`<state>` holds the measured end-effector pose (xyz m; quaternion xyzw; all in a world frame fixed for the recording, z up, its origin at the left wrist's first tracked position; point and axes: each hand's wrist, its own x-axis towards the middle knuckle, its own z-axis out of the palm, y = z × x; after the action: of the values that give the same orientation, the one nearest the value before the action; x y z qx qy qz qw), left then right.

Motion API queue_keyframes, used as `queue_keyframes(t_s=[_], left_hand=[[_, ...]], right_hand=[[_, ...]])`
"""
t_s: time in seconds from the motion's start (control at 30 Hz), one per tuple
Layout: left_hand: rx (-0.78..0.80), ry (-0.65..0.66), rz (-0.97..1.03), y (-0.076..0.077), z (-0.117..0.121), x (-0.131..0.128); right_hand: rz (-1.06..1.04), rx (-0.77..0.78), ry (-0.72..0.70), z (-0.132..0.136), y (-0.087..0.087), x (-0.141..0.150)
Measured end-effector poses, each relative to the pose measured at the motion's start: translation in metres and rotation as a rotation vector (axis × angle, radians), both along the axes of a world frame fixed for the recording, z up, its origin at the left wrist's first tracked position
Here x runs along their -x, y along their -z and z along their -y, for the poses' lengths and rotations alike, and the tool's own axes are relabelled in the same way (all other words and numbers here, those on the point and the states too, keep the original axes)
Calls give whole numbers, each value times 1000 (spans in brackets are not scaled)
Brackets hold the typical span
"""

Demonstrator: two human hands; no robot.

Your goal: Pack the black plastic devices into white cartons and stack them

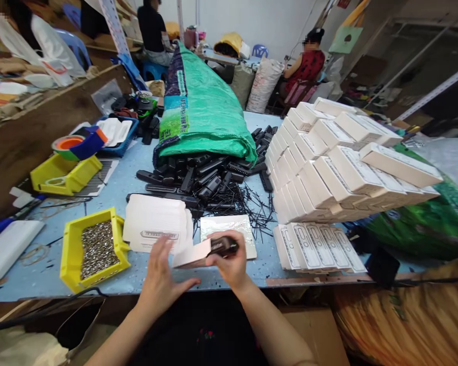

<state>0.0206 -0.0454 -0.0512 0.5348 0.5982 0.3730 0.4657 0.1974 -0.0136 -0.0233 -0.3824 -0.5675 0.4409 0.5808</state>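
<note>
Nearest, the person's two bare hands work just above the table's front edge. The right hand [232,260] is closed in a grip, thumb in front and fingers curled round the far side, on a black item [224,246] at the end of a small white box [193,254]; how far the item sits inside the box cannot be told. The left hand [161,274] is open, thumb stretched out below the box and fingers raised and parted, slightly blurred; it grips nothing, and whether its fingertips touch the flat white cartons [152,216] behind them is unclear. The black item and box are thus between the hands, in front of a shiny pale packet [229,223] lying on the blue tabletop [137,277]. To the left stands a yellow bin [69,254] of small metal pieces [98,249]; to the right, a row of white boxes [318,247] leans together. Beyond lie thin black sticks [255,208] and a heap of black items [206,175], beside a tall stack of white boxes [328,168]. Behind the heap slumps a green sack [213,107]. Farther off, a person in red [309,66] and another in black [151,28] are seated.
</note>
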Motion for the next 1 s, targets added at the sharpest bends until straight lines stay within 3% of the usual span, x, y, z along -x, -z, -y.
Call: queue_keyframes(t_s=[0.07, 0.1, 0.13, 0.23, 0.3, 0.43, 0.63, 0.83, 1.0], left_hand=[[-93, 129, -209, 2, 1, 0], [-129, 168, -295, 3, 0, -1], [-163, 168, -344, 3, 0, -2], [-337, 90, -421, 6, -3, -1], [-416, 108, -440, 9, -6, 2], [-383, 155, -424, 16, -10, 7], [-293, 125, -417, 18, -15, 2], [-271, 169, -351, 16, -18, -6], [-263, 163, -344, 20, -16, -5]], right_hand=[[189, -15, -174, -8, 3, -18], [306, -15, -159, -16, 6, -31], [449, -4, -55, -26, 12, -47], [889, 88, 434, -63, 37, -104], [1004, 131, 486, -81, 55, -135], [1042, 105, 431, -87, 80, -155], [1046, 76, 429, -79, 91, -151], [994, 59, 363, -88, 92, -159], [873, 36, 367, -90, 78, -156]])
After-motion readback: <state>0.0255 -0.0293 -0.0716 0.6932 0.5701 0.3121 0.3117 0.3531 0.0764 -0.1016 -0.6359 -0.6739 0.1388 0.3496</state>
